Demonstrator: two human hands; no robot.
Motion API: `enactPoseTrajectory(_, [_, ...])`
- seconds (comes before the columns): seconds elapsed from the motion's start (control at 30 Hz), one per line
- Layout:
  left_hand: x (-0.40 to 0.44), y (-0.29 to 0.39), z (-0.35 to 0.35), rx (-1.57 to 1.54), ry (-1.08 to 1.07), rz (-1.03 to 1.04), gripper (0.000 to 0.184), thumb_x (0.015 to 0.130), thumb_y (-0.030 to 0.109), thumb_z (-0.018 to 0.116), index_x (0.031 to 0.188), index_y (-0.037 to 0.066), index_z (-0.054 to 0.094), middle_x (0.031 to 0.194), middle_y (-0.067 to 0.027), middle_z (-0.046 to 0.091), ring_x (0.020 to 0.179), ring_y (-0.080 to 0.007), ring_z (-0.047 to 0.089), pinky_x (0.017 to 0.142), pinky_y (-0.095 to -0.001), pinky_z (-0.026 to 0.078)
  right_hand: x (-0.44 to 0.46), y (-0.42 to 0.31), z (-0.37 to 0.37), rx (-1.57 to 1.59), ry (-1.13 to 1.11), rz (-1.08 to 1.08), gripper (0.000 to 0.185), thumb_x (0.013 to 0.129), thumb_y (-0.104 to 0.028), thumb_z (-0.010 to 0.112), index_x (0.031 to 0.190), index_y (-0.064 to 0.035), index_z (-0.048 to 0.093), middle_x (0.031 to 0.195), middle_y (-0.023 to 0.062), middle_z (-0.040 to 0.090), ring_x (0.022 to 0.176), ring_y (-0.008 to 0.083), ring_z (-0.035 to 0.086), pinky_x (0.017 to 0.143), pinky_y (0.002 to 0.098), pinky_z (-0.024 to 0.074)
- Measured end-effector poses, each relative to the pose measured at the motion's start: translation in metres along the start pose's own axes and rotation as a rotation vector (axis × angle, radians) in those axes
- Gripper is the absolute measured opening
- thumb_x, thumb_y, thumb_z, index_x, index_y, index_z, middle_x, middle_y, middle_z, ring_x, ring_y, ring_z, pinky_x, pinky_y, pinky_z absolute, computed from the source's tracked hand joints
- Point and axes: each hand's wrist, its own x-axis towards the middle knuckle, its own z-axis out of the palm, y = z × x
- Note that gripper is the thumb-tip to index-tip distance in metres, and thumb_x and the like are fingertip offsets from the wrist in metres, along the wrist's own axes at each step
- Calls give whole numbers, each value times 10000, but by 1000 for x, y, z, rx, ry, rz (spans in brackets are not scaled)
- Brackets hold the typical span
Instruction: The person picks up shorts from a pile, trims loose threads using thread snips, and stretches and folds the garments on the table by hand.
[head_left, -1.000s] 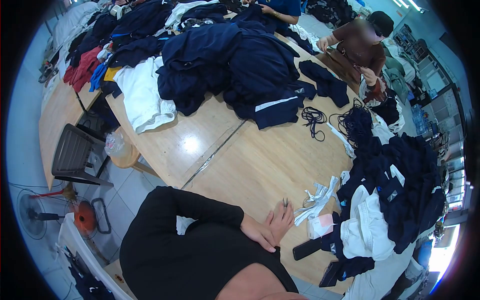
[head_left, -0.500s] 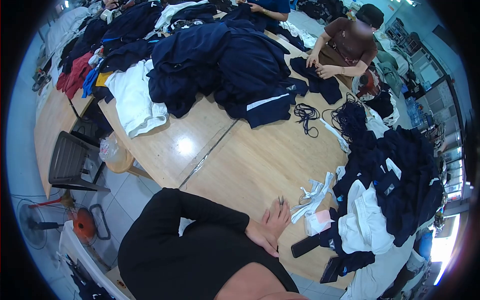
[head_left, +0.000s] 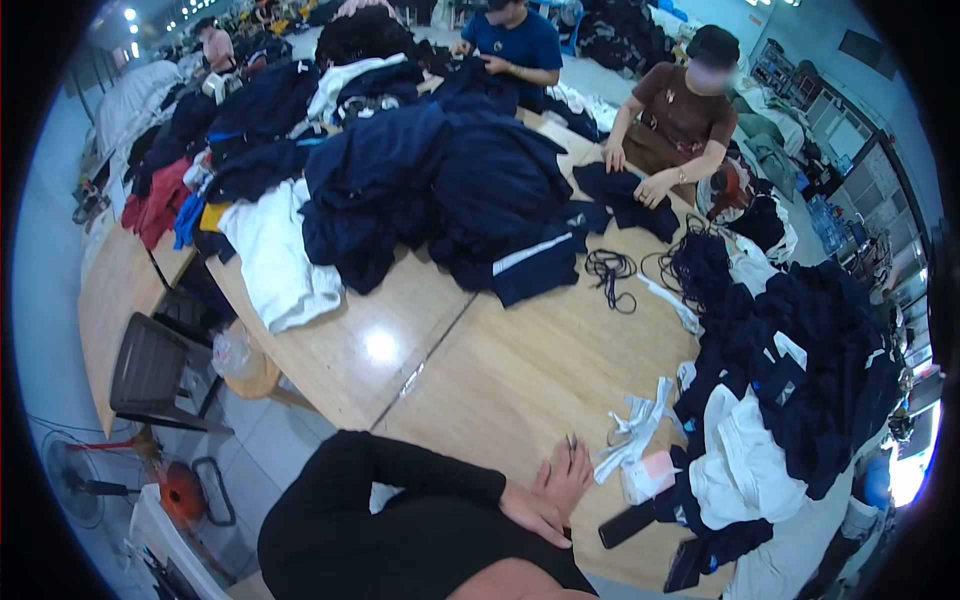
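My left hand, at the end of a black sleeve, lies across my right wrist with its fingers extended. Beneath it, my right hand rests at the near edge of the wooden table, fingers pointing away from me. The metal tips of small scissors stick out between its fingers; their handle is hidden. White strips lie just right of that hand, beside a small white and pink packet. A black phone is close by.
Navy garments are heaped across the far side, next to a white garment. More navy clothing and a white piece lie right. Dark cords sit near a co-worker in brown. Another co-worker wears blue.
The view has tilted up, so the table appears lower. The co-worker in brown has brought both hands down onto a navy piece. My hands keep their crossed pose.
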Motion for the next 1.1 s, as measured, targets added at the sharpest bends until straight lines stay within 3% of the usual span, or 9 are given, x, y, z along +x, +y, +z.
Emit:
enactPoseTrajectory(0.03, [1, 13, -1, -35, -8, -23, 731, 1167, 568, 465, 1027, -105, 715, 881, -207, 693, 904, -295, 649, 905, -408, 501, 2, -1, -2, -5, -6, 2, 571, 969, -304, 698, 1490, -89, 605, 1606, 257, 506, 1508, 445, 452, 1232, 626, 310])
enactPoseTrajectory(0.07, [0, 25, -9, -12, -93, -188, 740, 1165, 579, 456, 1016, -101, 708, 899, -210, 711, 951, -323, 680, 939, -410, 509, 2, -2, -4, -3, -19, 15, 577, 963, -308, 701, 1490, -92, 607, 1607, 257, 505, 1519, 442, 439, 1237, 620, 303])
enactPoseTrajectory(0.3, [6, 2, 4, -15, -1, 30, 731, 1172, 564, 454, 984, -95, 709, 883, -170, 707, 895, -251, 653, 899, -381, 498, 3, -2, -11, 26, -38, 28, 611, 958, -305, 699, 1520, -96, 582, 1628, 249, 489, 1539, 430, 417, 1244, 614, 293])
enactPoseTrajectory(0.47, [17, 37, -12, -3, -245, -281, 661, 1189, 529, 429, 1193, -90, 660, 1116, -218, 717, 1070, -295, 654, 1029, -391, 466, 5, -8, -17, 38, -45, 31, 620, 955, -298, 701, 1523, -84, 576, 1628, 253, 488, 1536, 422, 424, 1246, 618, 287])
enactPoseTrajectory(0.57, [12, -14, 7, 15, -104, 13, 623, 1202, 498, 413, 1249, -89, 616, 1153, -220, 693, 1091, -300, 637, 1048, -390, 463, 3, -5, -12, 28, -32, 17, 619, 948, -294, 706, 1518, -85, 583, 1631, 257, 482, 1537, 425, 422, 1245, 621, 287])
enactPoseTrajectory(0.67, [9, -16, 6, 16, -135, -21, 598, 1211, 473, 395, 1230, -84, 611, 1159, -220, 672, 1127, -307, 620, 1082, -390, 444, 2, -2, -9, 31, -23, 12, 615, 941, -288, 712, 1509, -85, 593, 1625, 264, 488, 1531, 430, 428, 1241, 621, 291])
enactPoseTrajectory(0.87, [20, 43, -9, -56, -314, 44, 558, 1219, 448, 355, 1354, -62, 535, 1281, -237, 578, 1262, -309, 545, 1147, -424, 384, 2, -3, -12, 29, -4, 7, 618, 925, -283, 722, 1498, -81, 606, 1602, 264, 512, 1514, 434, 447, 1229, 621, 307])
enactPoseTrajectory(0.97, [8, 74, -19, 33, -342, 276, 596, 1203, 482, 384, 1433, -60, 477, 1314, -232, 516, 1284, -321, 514, 1137, -447, 374, 1, -2, -10, 34, -3, 16, 615, 920, -286, 727, 1487, -75, 617, 1597, 264, 515, 1510, 437, 449, 1227, 617, 313])
enactPoseTrajectory(1.1, [-44, 122, -50, 7, -313, 281, 731, 1134, 587, 505, 1474, -59, 457, 1367, -224, 486, 1299, -358, 499, 1121, -462, 383, 3, -2, -8, 45, 8, 15, 599, 924, -288, 724, 1472, -65, 627, 1595, 265, 517, 1509, 441, 449, 1229, 612, 314])
